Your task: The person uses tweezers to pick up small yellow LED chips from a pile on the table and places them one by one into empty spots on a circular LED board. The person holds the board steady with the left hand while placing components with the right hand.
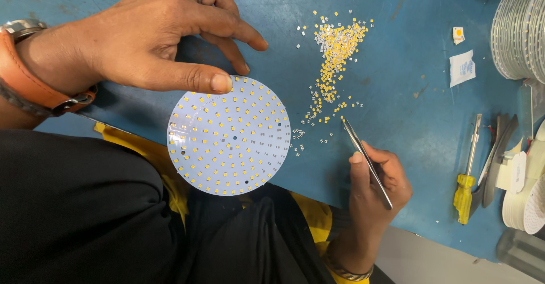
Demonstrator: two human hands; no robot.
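A round white circuit board [228,136] studded with small yellow chips lies at the near edge of the blue table [409,91], partly overhanging my lap. My left hand [153,37] rests above it, thumb tip pressing the board's upper rim, fingers spread. My right hand [376,187] holds metal tweezers [366,160], their tips pointing up-left toward a scattered pile of tiny yellow chips [335,51]. The tweezers' tips sit just below the pile's lower end; whether they hold a chip is too small to tell.
A yellow-handled screwdriver [466,187] and dark tools [499,147] lie at the right. Stacked round boards [519,28] stand at the far right, white discs [525,204] below them. A small white sachet [462,68] and a square yellow chip [458,34] lie beside the pile.
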